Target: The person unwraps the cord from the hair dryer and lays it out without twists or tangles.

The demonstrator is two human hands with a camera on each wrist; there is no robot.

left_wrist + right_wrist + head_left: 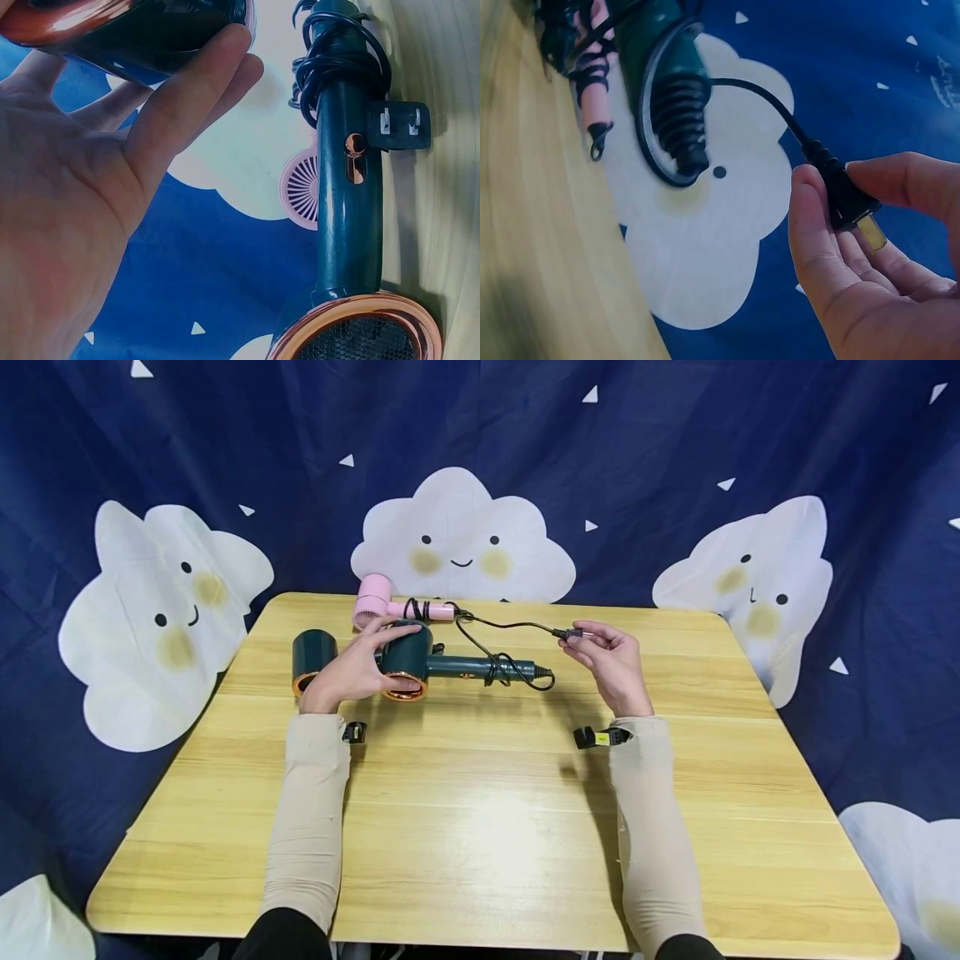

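My left hand point(356, 667) grips the barrel of a dark green hair dryer point(408, 652) with a copper rim, its handle pointing right over the table. Some black cord is looped round that handle, and a stretch of it runs right to a two-pin plug point(849, 199). The fingertips and thumb of my right hand point(611, 662) pinch this plug. A second dark green hair dryer point(349, 217) lies on the table behind the left hand, its cord wound round the handle and its plug against the side. Only its barrel shows clearly in the head view.
A pink hair dryer point(372, 597) with black cord round its handle lies at the table's back edge. The wooden table point(480, 827) reaches back to a dark blue curtain point(480, 418) printed with white clouds.
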